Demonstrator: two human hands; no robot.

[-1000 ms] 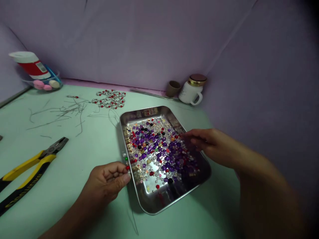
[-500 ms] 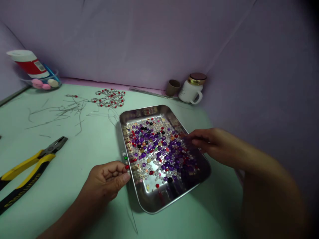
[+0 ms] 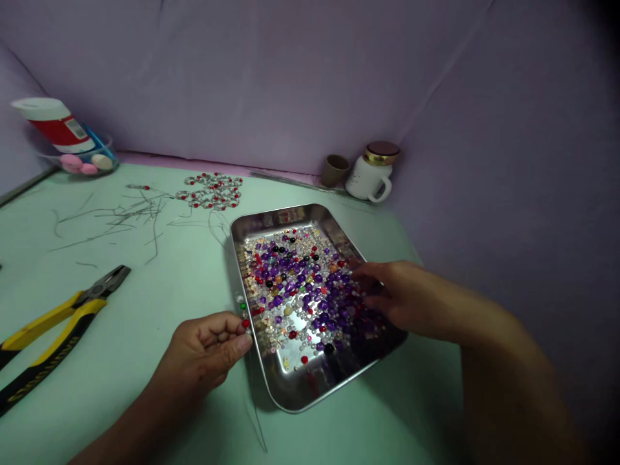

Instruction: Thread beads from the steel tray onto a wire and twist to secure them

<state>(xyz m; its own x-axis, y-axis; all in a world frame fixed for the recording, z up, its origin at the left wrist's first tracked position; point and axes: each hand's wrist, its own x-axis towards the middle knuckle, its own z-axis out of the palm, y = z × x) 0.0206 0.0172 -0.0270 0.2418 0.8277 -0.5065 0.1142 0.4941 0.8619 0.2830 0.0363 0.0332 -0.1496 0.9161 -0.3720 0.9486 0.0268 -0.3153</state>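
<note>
My left hand (image 3: 210, 345) is closed at the tray's left edge, pinching a beaded wire. A red bead (image 3: 246, 323) and a green bead (image 3: 243, 306) on that wire show beside the fingertips, and its thin tail (image 3: 260, 426) hangs down below the hand. My right hand (image 3: 394, 290) reaches over the right side of the metal tray (image 3: 290, 402), fingers bent down with a gap between thumb and index finger. I see nothing held in it. Loose beads (image 3: 314, 290) in purple, red, black, clear and cream cover much of the tray floor.
Yellow-and-black pliers (image 3: 72, 329) lie at the left. Behind them are scattered wire pieces (image 3: 130, 213) and a red-and-clear beaded piece (image 3: 213, 192). A brown cup (image 3: 335, 171) and a lidded white mug (image 3: 369, 177) stand at the back; a clear bowl (image 3: 109, 165) holds a bottle (image 3: 61, 129).
My right hand has moved down and slightly left, further over the beads in the tray. My left hand keeps its pinch on the beaded wire.
</note>
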